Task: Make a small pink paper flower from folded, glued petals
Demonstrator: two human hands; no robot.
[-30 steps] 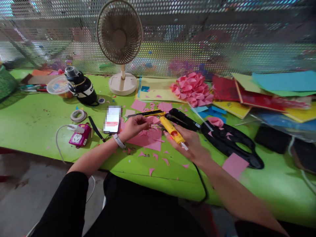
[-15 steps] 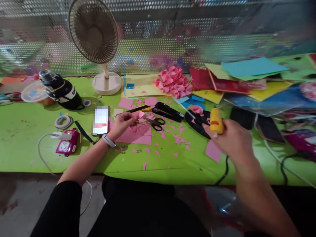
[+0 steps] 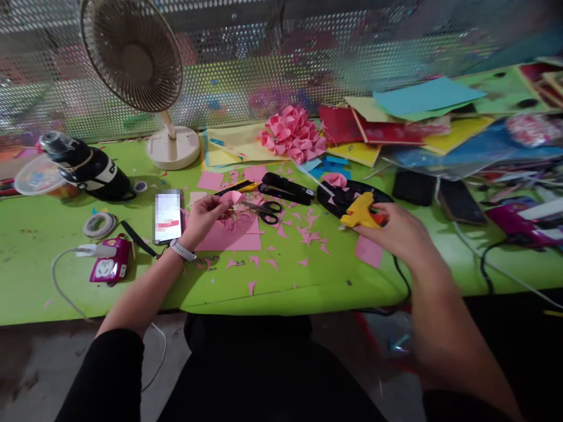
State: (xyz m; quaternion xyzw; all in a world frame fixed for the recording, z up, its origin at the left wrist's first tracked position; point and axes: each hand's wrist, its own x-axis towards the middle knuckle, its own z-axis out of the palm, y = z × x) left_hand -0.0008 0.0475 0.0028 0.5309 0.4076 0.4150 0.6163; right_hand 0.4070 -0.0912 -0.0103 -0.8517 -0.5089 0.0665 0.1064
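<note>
One green tabletop [image 3: 325, 299] carries a black bottle [image 3: 97, 183], its lettering only half-readable from here, and a ruffled pink paper flower [image 3: 292, 133]. Above the table, the right hand [image 3: 402, 234] curls its fingers round a chunky yellow plastic glue gun [image 3: 361, 211]; the left hand [image 3: 202, 218] pinches a thin, curved paper petal [image 3: 232, 197] over pink scraps [image 3: 305, 235].

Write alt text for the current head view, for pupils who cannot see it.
A person's left hand holds a pink paper piece and the right hand a yellow glue gun at a green table scattered with pink scraps.
</note>
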